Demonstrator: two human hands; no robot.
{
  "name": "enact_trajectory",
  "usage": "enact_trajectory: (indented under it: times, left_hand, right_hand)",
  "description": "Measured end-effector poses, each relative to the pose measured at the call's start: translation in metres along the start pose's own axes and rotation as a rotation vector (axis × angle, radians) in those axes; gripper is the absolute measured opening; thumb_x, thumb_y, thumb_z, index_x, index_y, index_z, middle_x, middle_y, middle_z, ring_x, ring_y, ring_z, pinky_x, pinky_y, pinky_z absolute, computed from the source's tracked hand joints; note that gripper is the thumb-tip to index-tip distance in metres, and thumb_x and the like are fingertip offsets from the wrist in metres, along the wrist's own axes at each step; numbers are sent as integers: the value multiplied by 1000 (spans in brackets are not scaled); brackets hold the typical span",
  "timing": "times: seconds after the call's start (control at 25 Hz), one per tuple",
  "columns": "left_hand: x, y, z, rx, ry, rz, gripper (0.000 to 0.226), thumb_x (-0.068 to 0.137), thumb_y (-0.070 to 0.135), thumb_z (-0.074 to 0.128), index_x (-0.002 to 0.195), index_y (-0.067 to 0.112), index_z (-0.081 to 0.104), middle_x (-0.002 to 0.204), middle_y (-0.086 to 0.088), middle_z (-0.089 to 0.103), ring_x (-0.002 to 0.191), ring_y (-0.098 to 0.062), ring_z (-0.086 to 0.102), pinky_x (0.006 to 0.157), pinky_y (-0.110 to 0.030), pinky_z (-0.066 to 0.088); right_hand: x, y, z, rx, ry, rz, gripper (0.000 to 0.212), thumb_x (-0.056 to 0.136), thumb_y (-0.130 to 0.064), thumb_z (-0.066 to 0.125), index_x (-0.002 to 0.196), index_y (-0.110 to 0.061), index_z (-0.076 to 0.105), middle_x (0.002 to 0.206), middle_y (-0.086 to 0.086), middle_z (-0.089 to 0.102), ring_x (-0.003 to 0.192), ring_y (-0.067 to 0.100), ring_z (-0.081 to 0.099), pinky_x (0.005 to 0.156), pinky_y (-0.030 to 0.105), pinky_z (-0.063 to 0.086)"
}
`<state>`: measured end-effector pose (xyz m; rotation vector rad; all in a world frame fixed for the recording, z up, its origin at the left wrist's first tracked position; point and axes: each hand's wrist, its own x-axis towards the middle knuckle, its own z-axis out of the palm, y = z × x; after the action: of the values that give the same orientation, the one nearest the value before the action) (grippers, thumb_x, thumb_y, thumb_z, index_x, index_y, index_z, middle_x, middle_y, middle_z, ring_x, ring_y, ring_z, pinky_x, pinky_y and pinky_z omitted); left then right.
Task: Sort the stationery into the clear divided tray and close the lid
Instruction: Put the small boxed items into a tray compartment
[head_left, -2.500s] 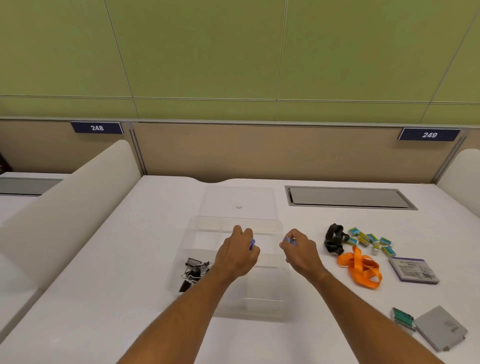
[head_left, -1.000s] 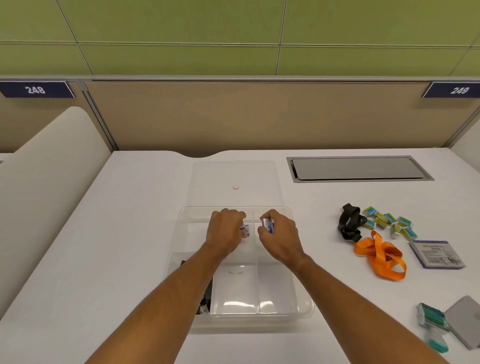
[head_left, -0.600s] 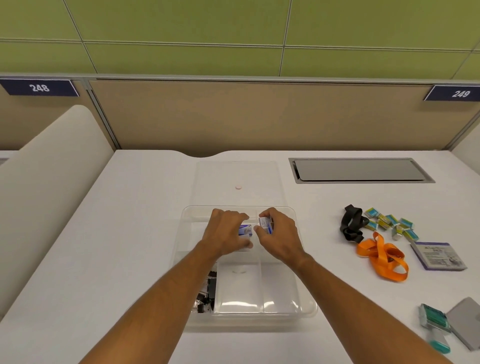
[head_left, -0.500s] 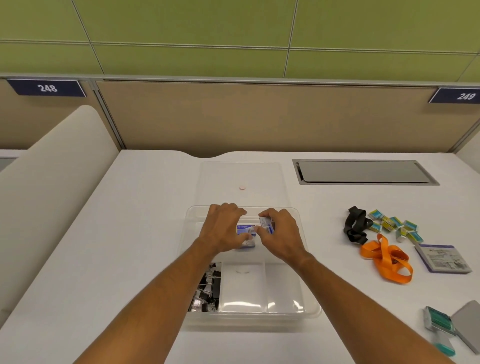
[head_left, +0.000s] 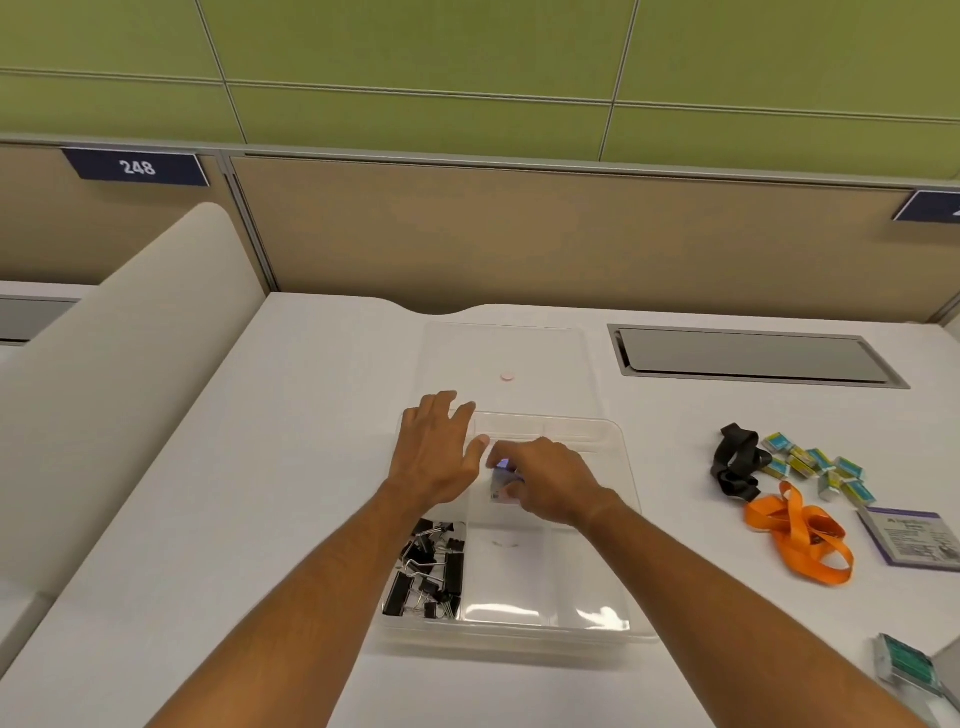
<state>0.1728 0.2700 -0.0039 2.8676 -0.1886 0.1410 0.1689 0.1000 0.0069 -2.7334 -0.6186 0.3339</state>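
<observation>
At frame centre your right hand (head_left: 545, 480) pinches a small box (head_left: 503, 480) inside the tray (head_left: 626, 525); your left hand (head_left: 439, 454) hovers released beside it; clips (head_left: 428, 577) fill the tray's lower-left compartment; the lid (head_left: 504, 364) lies above.

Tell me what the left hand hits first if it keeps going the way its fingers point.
Probably the clear lid lying flat behind the tray; the left hand points there, though height is unclear.
</observation>
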Motion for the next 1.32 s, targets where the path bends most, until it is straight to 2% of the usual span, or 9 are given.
enact_trajectory:
  times: [0.08,0.24,0.44,0.56,0.68,0.84,0.96,1.08,1.32]
  left_hand:
    - [-1,0,0,-3,-17,-4,66,86,54,28,142,21,41,152,-8,34,138,-24,29,112,-42,24]
    - [-3,0,-1,-11,-44,-22,71,84,58,25,145,22,38,154,-6,30,141,-24,26,114,-42,21]
    - [-7,3,-7,0,-45,-24,73,85,58,20,146,22,35,155,-6,28,142,-24,24,114,-43,21]
    - [-12,9,-13,-2,-47,-38,75,83,59,18,147,23,32,157,-6,25,143,-24,22,116,-44,20]
    - [-15,13,-18,-6,-56,-47,76,83,61,17,149,25,28,159,-4,21,145,-24,19,118,-44,16]
    - [-23,20,-23,23,-33,9,71,89,60,28,150,23,25,160,-6,18,146,-25,17,117,-43,17]
    - [-30,34,-22,20,-28,44,75,91,62,37,152,23,17,161,-7,12,147,-26,13,118,-42,13]
    - [-38,49,-14,-10,-46,82,81,89,65,36,153,24,9,162,-6,4,149,-26,6,119,-40,7]
    - [-56,94,6,-17,-73,211,85,88,63,39,154,22,4,162,-10,-2,149,-26,-2,120,-40,1]
  right_hand:
    - [3,-2,2,7,-36,-9,38,87,-28,67,124,-27,58,121,3,67,105,24,62,86,32,50]
    - [9,0,3,107,58,100,42,84,-29,70,123,-23,55,124,6,59,108,23,54,86,27,42]
    - [7,-2,2,416,158,138,57,78,-27,77,128,-24,49,132,5,46,121,22,46,97,26,41]
    - [0,-7,-5,480,281,179,54,85,-24,70,133,-22,46,139,3,46,127,22,44,106,36,41]
    - [-12,-3,-12,474,333,185,45,90,-21,63,132,-21,46,139,3,48,127,22,46,108,38,41]
    - [-41,8,-17,329,382,170,47,91,-30,60,134,-20,46,139,1,49,128,19,44,106,29,33]
    - [-66,18,-14,145,415,198,60,88,-45,56,141,-20,39,147,3,41,136,20,35,111,34,32]
    - [-91,27,-7,9,369,301,73,88,-55,49,148,-23,25,157,9,24,144,25,22,116,39,22]
    - [-146,53,10,-82,342,496,81,86,-63,42,151,-25,14,160,11,15,147,29,15,118,42,15]
